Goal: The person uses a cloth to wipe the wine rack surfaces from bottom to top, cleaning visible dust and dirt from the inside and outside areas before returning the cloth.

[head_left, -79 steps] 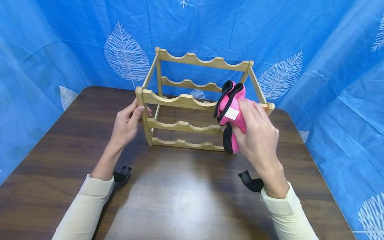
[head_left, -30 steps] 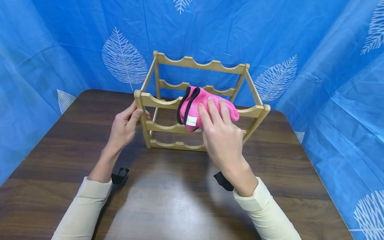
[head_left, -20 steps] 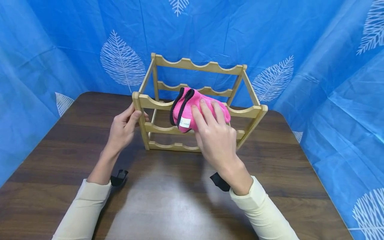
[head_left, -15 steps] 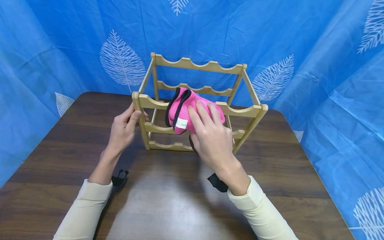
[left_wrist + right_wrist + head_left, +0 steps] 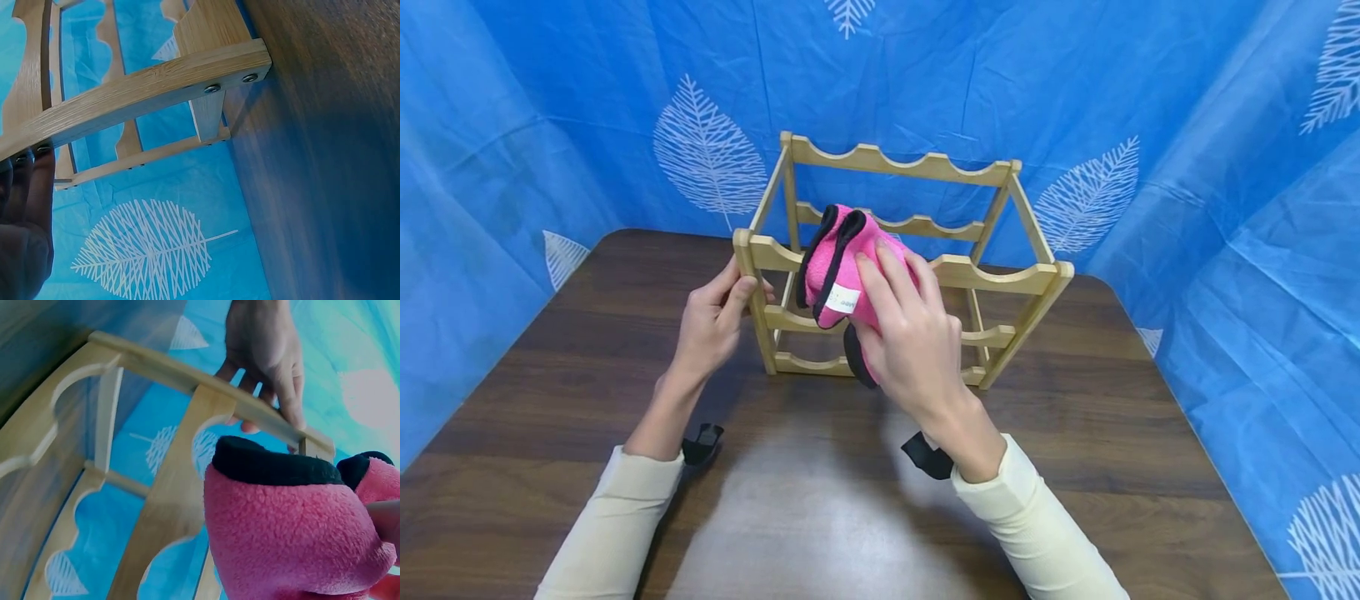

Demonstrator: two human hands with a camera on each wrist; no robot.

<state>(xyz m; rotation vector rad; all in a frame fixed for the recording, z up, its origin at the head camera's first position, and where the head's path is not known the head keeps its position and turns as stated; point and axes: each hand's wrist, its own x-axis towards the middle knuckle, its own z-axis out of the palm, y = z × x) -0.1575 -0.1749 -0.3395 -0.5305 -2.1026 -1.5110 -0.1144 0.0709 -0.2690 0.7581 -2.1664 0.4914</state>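
Observation:
A pale wooden wine rack point(image 5: 1000, 279) with scalloped rails stands on the table. My left hand point(image 5: 711, 312) grips its front left post near the top, thumb in front and fingers behind. In my right hand point(image 5: 913, 342) is a folded pink microfibre cloth point(image 5: 835, 267) with black edging and a white label. The cloth lies over the left-middle part of the front top rail, hiding that stretch. In the right wrist view the fluffy pink cloth point(image 5: 287, 531) fills the lower right, and the left hand point(image 5: 265, 356) shows beyond it on the post.
The dark wood-grain table point(image 5: 820, 517) reflects a bright patch of light in front. A blue curtain point(image 5: 910, 75) with white leaf prints hangs close behind the rack and along both sides. Black straps point(image 5: 703, 444) sit at the wrists.
My right hand has wiped leftward along the front top rail with the cloth, from its right end to left of the middle. The left hand keeps its grip on the post.

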